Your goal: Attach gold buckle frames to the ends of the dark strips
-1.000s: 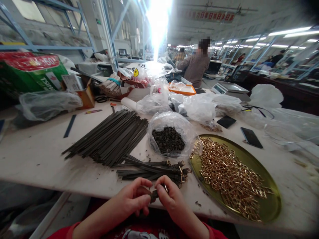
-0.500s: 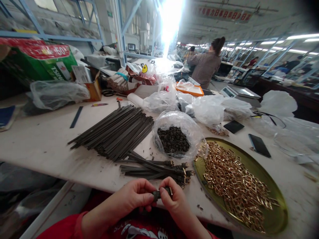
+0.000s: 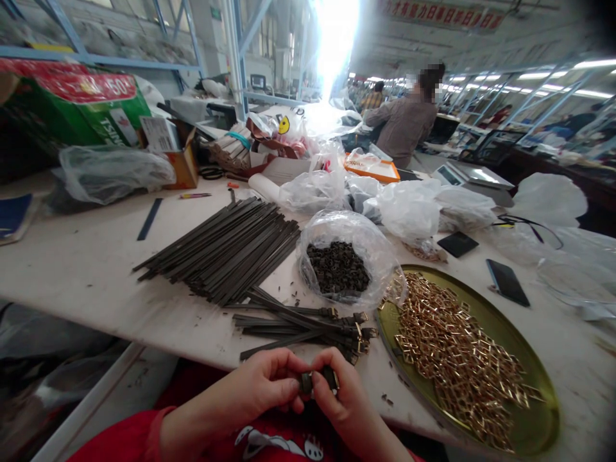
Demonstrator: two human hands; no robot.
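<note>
My left hand (image 3: 267, 385) and my right hand (image 3: 339, 401) meet at the near table edge, both pinched on one dark strap end with a gold buckle (image 3: 320, 380). Just beyond them lies a small heap of straps fitted with buckles (image 3: 308, 327). A larger pile of plain dark straps (image 3: 231, 250) lies further back on the left. A clear bag of small dark loops (image 3: 339, 266) sits in the middle. To the right, a round brass-coloured tray (image 3: 522, 337) holds several loose gold buckles (image 3: 452, 353).
Two dark phones (image 3: 507, 282) lie right of the tray. Plastic bags (image 3: 399, 208), a small cardboard box (image 3: 185, 163) and a green carton (image 3: 72, 109) crowd the back of the white table (image 3: 72, 269). A person in a brown top (image 3: 407, 122) stands far behind.
My hands have stayed together at the table edge, turning the strap end and buckle slightly between the fingers. The view has shifted a little.
</note>
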